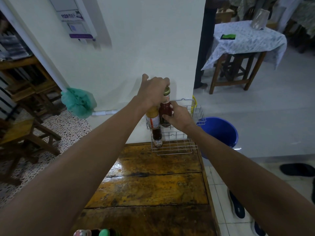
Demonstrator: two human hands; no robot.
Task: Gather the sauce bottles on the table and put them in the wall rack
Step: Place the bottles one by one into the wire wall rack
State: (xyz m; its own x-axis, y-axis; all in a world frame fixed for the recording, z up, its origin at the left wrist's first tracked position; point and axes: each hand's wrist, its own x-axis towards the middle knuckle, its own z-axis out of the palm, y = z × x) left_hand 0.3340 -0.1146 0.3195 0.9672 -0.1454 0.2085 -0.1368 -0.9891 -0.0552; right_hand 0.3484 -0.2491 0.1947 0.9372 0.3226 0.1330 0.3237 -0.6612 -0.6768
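Both arms reach straight out over the wooden tabletop (pixel 153 188) toward the white wire wall rack (pixel 196 114) fixed low on the white wall. Left hand (pixel 153 92) is the higher of the 2, wrist bent down, fingers curled over the top of an orange-yellow sauce bottle (pixel 152 116) that stands upright in the left end of the rack's upper basket; its thumb sticks out to the left against the wall. Right hand (pixel 177 116) comes in lower and from the right, fingers and thumb wrapped round the body of a dark red sauce bottle (pixel 166 106) with a gold cap, just beside the orange one and touching it. That red bottle's base sits within the upper basket's wire front; whether it rests fully on the basket floor I cannot tell.

Below, a 3rd, smaller dark bottle (pixel 157 138) stands upright at the left end of the lower basket, which hangs just above the tabletop's far edge. The rest of both baskets to the right shows bare wire.

A blue bucket (pixel 221 132) stands on the floor right of the rack, a green mop head (pixel 78 103) leans at the wall to the left, and a cloth-covered table (pixel 247 38) stands farther back on the right.
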